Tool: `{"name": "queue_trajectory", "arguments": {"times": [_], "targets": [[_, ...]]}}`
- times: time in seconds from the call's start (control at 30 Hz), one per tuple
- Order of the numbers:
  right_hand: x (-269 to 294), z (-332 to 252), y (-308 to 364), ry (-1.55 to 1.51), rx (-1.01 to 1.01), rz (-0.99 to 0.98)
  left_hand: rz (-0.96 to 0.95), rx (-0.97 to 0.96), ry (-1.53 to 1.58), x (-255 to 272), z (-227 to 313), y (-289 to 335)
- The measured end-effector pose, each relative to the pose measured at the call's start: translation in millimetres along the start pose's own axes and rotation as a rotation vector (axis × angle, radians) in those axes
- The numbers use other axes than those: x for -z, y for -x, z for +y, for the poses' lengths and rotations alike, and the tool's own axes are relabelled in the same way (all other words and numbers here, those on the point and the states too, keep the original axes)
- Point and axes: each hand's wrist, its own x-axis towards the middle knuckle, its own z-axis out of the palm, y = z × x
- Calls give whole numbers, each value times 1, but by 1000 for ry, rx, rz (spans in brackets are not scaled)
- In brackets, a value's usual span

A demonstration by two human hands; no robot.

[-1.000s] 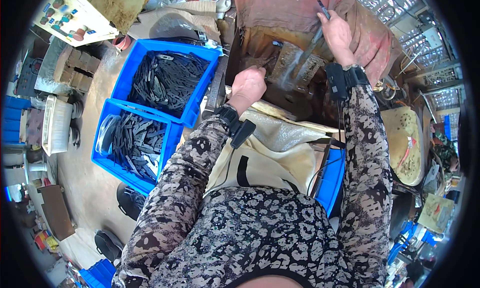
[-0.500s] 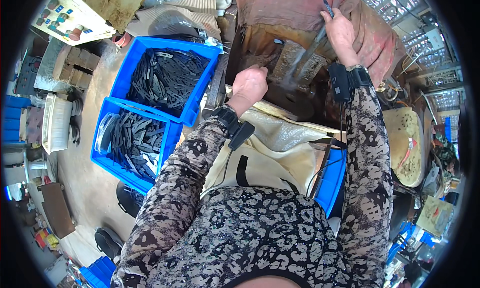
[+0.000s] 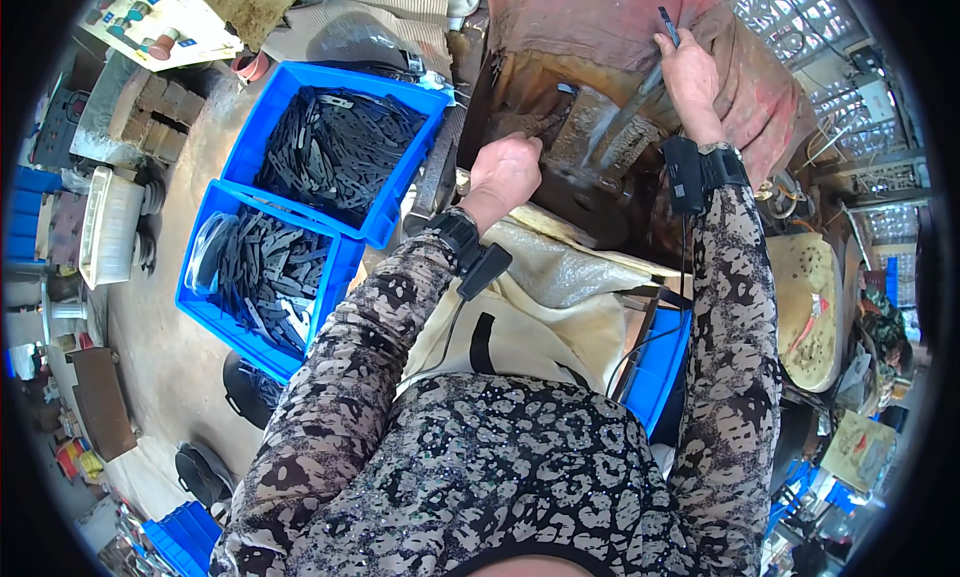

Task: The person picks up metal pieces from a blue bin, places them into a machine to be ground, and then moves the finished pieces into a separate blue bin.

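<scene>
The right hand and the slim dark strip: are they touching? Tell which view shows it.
Touching. In the head view, the right hand grips the slim dark strip by its lower end; the rest sticks out above.

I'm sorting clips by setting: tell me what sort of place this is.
Probably a metalworking workshop: it has blue bins heaped with many flat dark pieces, a wet, brown-stained trough and a knobbed control panel.
</scene>
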Motion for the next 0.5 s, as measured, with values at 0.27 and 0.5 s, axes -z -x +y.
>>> {"name": "queue_trajectory", "arguments": {"times": [0.27, 0.5], "targets": [[4, -1, -1, 5, -6, -12, -1, 0, 9, 1, 1, 1], [4, -2, -1, -3, -25, -26, -16, 14, 16, -2, -1, 0]]}}
